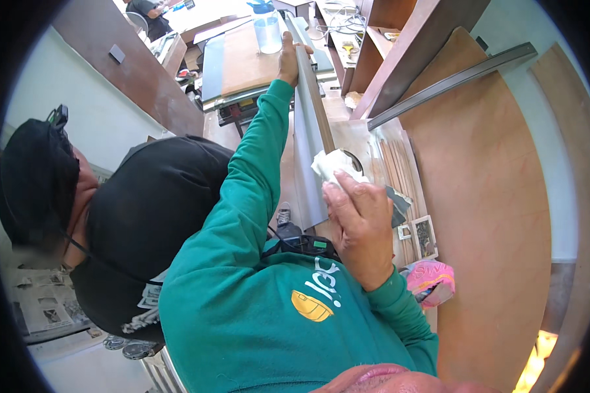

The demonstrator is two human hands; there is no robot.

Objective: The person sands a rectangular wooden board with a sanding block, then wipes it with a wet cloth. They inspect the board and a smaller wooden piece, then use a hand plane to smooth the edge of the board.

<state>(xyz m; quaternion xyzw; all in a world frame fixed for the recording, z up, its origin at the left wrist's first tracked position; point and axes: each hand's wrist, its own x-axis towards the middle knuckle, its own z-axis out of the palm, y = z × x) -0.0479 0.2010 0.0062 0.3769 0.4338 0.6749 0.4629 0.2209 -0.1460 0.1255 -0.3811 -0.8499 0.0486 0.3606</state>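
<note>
A long panel (318, 108) with a narrow brown edge and a pale grey face stands on edge, running away from me. At its far end my left hand (287, 60) is closed round it, arm stretched out. My right hand (362, 226) is closed on a crumpled white cloth (336, 166), which lies against the near part of the brown edge. Just beyond the cloth, a dark curved rim shows in part; I cannot make out what it belongs to. The panel's near end is hidden behind my right hand.
A person in black (157, 196) is close on my left. Ahead stands a table (242, 62) bearing a clear bottle with a blue lid (267, 29). Wooden strips (393, 164), a pink bag (431, 283), a slanting metal bar (452, 85) and a large brown sheet (485, 196) are on the right.
</note>
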